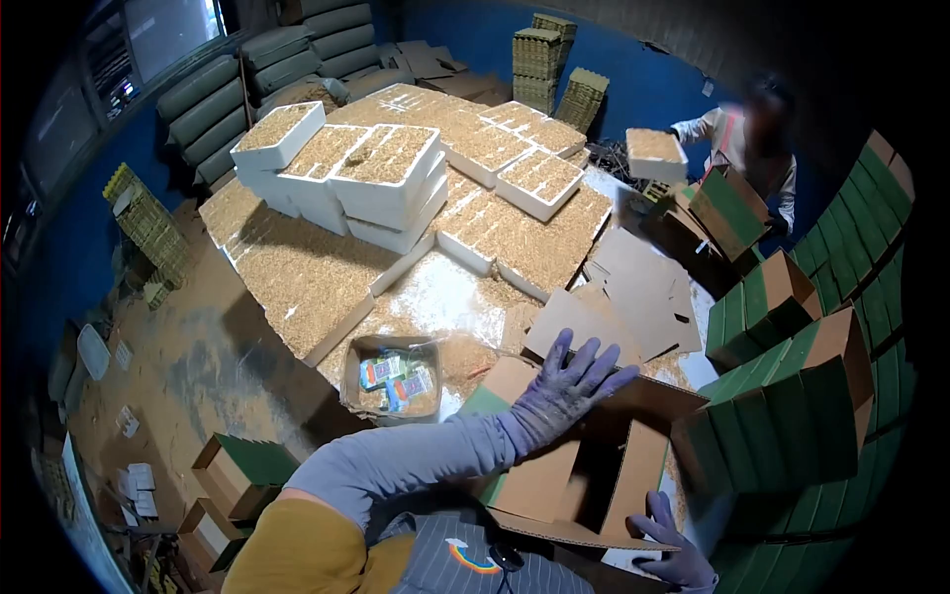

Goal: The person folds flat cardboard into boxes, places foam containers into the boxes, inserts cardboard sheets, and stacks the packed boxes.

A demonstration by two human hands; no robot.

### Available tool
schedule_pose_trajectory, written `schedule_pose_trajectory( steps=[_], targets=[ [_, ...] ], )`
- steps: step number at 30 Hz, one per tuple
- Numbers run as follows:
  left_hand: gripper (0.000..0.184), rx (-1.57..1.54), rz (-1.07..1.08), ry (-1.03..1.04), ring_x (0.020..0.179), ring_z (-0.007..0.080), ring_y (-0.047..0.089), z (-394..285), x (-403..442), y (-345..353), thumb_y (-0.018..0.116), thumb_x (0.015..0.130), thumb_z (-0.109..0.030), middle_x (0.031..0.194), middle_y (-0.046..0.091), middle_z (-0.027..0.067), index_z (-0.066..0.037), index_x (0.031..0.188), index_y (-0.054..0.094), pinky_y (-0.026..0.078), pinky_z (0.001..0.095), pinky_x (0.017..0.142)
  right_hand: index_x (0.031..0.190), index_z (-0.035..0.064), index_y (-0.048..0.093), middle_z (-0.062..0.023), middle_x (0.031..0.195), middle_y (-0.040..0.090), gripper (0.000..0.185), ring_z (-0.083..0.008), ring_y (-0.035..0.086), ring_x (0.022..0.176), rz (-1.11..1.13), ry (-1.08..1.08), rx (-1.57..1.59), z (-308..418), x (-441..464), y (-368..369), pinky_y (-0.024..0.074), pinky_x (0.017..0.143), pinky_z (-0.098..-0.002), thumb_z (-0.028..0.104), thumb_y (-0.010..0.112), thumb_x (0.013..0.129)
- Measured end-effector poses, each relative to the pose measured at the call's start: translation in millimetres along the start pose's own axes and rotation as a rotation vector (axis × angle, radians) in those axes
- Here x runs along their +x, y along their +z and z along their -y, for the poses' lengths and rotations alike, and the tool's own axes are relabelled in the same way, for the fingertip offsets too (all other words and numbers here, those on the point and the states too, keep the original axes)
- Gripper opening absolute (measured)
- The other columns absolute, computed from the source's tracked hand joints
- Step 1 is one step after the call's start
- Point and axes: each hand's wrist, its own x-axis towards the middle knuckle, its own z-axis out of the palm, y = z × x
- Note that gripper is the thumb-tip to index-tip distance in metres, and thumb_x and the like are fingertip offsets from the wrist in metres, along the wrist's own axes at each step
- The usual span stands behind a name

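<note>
A cardboard box (pixel 529 487) with flaps up and a green-printed side lies in front of me at the table's near edge. My left hand (pixel 566 394), in a purple glove, spreads its fingers over the box's far edge, next to loose flat cardboard (pixel 638 292). Around the corner of the near flap, at the box's right end, my gloved right hand (pixel 678 549) is closed with the flap between its fingers. The box's inside is partly dark. Left of my forearm stands a small open carton (pixel 348 381) holding printed packets (pixel 396 381).
White trays (pixel 386 203) of brownish grainy material are stacked on the table. Green-and-brown boxes (pixel 782 426) pile up at right. Another person (pixel 737 139) holds a white tray (pixel 655 168) at the far right. More open boxes (pixel 237 475) lie at lower left.
</note>
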Motion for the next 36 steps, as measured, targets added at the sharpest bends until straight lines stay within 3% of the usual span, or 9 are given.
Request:
schedule_pose_trajectory(
  steps=[3, 6, 9, 12, 16, 22, 27, 31, 36],
  targets=[
    [0.058, -0.146, 0.051, -0.010, 0.112, 0.0245, 0.050, -1, 14, -19, 0.059, 0.082, -0.017, 0.124, 0.051, 0.0092, -0.013, 0.139, 0.046, 0.036, 0.0561, 0.101, 0.136, 0.0060, 0.052, -0.0135, 0.137, 0.051, 0.069, -0.0289, 0.051, 0.126, -0.429, 0.290, 0.746, -9, 1, 17, 0.0380, 0.109, -0.0425, 0.006, 0.069, 0.070],
    [0.075, -0.727, 0.059, 0.221, 0.089, 0.0283, 0.059, 24, 9, -71, 0.073, 0.081, -0.039, 0.111, 0.061, 0.0174, 0.004, 0.135, 0.045, 0.049, 0.0407, 0.087, 0.143, -0.0008, 0.039, -0.0142, 0.130, 0.053, 0.083, -0.0245, 0.055, 0.114, -0.579, 0.561, 0.469, -20, 24, 22, 0.0447, 0.100, -0.0352, 0.023, 0.075, 0.072],
    [0.109, -0.749, 0.509, 0.603, 0.129, 0.0389, 0.047, 29, -51, -81, 0.066, 0.067, -0.067, 0.138, 0.047, 0.0245, 0.006, 0.142, 0.034, 0.036, 0.0509, 0.111, 0.151, -0.0013, 0.026, -0.0196, 0.153, 0.032, 0.084, -0.0282, 0.028, 0.143, -0.404, 0.572, 0.601, -31, 35, 26, 0.0191, 0.117, -0.0349, 0.041, 0.063, 0.089],
    [0.059, -0.579, 0.432, 0.708, 0.130, 0.0362, 0.048, 55, -60, -40, 0.059, 0.088, -0.031, 0.143, 0.045, 0.0204, -0.005, 0.139, 0.045, 0.037, 0.0509, 0.110, 0.153, -0.0004, 0.022, -0.0182, 0.155, 0.030, 0.084, -0.0266, 0.025, 0.145, -0.346, 0.534, 0.546, -28, 48, 5, 0.0193, 0.117, -0.0334, 0.045, 0.059, 0.092],
    [0.030, -1.305, 0.365, -0.682, 0.115, 0.0361, 0.058, 68, -46, -7, 0.046, 0.097, -0.012, 0.119, 0.059, 0.0239, 0.000, 0.124, 0.055, 0.047, 0.0437, 0.098, 0.149, 0.0005, 0.033, -0.0162, 0.146, 0.043, 0.072, -0.0218, 0.043, 0.132, -0.469, 0.009, 0.673, 0, 51, -40, 0.0339, 0.109, -0.0342, 0.044, 0.056, 0.095],
    [0.055, -0.785, 0.569, -0.769, 0.096, 0.0242, 0.062, 81, -110, 67, 0.053, 0.099, -0.027, 0.106, 0.064, 0.0155, 0.002, 0.143, 0.037, 0.049, 0.0376, 0.089, 0.119, -0.0019, 0.062, -0.0076, 0.109, 0.065, 0.052, -0.0132, 0.061, 0.096, -0.519, 0.537, 0.718, -107, 58, 19, 0.0498, 0.083, -0.0292, 0.044, 0.043, 0.104],
    [0.063, -1.250, -0.843, -1.396, 0.112, 0.0271, 0.056, 294, -37, 26, 0.059, 0.096, -0.034, 0.122, 0.056, 0.0153, -0.003, 0.144, 0.033, 0.042, 0.0419, 0.103, 0.110, -0.0052, 0.064, -0.0121, 0.099, 0.068, 0.054, -0.0175, 0.064, 0.087, -0.638, 0.648, 0.685, -69, 58, 28, 0.0519, 0.078, -0.0308, 0.043, 0.042, 0.104],
    [0.093, -0.687, -0.164, -1.874, 0.133, 0.0403, 0.036, 457, -7, 55, 0.063, 0.090, -0.045, 0.144, 0.037, 0.0232, -0.003, 0.152, 0.007, 0.027, 0.0504, 0.113, 0.110, -0.0051, 0.064, -0.0120, 0.098, 0.068, 0.053, -0.0174, 0.064, 0.086, -0.642, 0.688, 0.687, -81, 55, 34, 0.0518, 0.078, -0.0308, 0.043, 0.042, 0.104],
    [0.116, -0.660, -0.378, -2.027, 0.141, 0.0442, 0.029, 449, -11, 44, 0.070, 0.080, -0.052, 0.152, 0.022, 0.0324, 0.000, 0.153, -0.003, 0.022, 0.0511, 0.117, 0.109, -0.0049, 0.064, -0.0120, 0.098, 0.068, 0.052, -0.0171, 0.064, 0.085, -0.659, 0.717, 0.684, -81, 54, 36, 0.0518, 0.077, -0.0308, 0.042, 0.042, 0.104]
  ],
)
